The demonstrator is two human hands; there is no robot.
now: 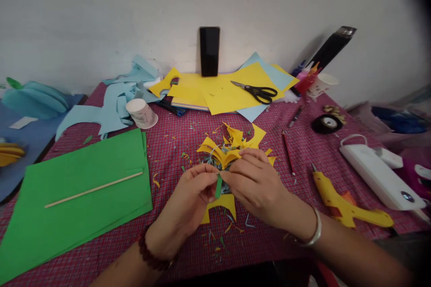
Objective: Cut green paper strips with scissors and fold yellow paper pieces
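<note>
Between the fingertips of both hands is a narrow green paper strip (218,186), its lower end hanging down. My left hand (193,190) pinches it from the left, thumb and forefinger together. From the other side my right hand (257,184) closes its fingers at the strip's upper end. Just beyond the fingertips lies a heap of yellow paper scraps (232,143) mixed with thin blue and green cuttings. One more yellow scrap (224,206) shows below the hands. What the right fingers cover is hidden.
Green sheets (84,228) lie at left with a wooden stick (94,189) on top. Black scissors (257,92) rest on yellow sheets (229,103) at the back, near a propped phone (209,51). A yellow glue gun (346,202), red pencil (288,152) and white power bank (380,177) are right.
</note>
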